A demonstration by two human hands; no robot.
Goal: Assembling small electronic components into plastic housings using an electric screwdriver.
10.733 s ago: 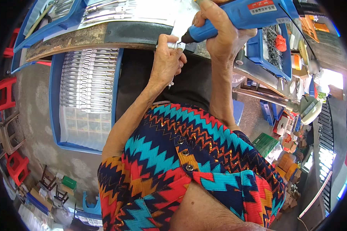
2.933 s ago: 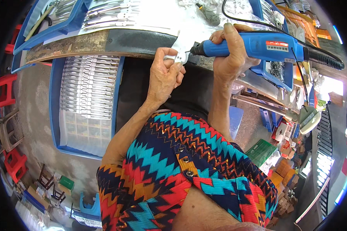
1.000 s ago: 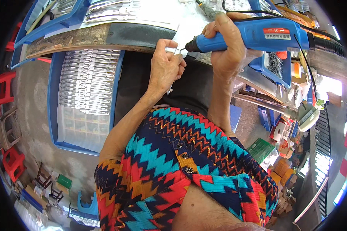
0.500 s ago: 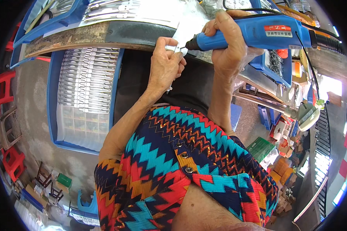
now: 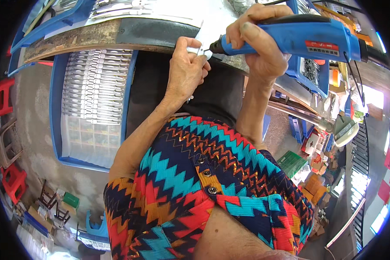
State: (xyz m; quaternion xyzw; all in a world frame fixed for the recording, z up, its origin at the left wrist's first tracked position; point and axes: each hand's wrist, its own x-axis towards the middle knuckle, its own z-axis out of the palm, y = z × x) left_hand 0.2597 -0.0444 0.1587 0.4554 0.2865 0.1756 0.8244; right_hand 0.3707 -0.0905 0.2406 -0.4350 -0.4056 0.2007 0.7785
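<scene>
My left hand (image 5: 187, 71) pinches a small white piece (image 5: 199, 50) at the front edge of the workbench. A longer pale strip stands up behind that piece; whether they are joined I cannot tell. My right hand (image 5: 262, 45) is wrapped round a blue electric screwdriver (image 5: 310, 37), held nearly level. Its dark nose points left, and the thin bit reaches the white piece by my left fingertips. Beneath my left hand a small end of something pale and metallic shows; the palm hides the rest.
Left of my lap, a blue tray (image 5: 54, 108) holds rows of slim metal pieces with white middles. Similar pieces (image 5: 130, 6) lie on the bench (image 5: 147, 32). A blue bin (image 5: 305, 78) of small dark parts stands right. Red stools (image 5: 3, 99) are far left.
The screwdriver has drawn back slightly to the right, and its thin bit now shows. My right fingers have shifted on its body. My left hand keeps its pinch on the white piece.
</scene>
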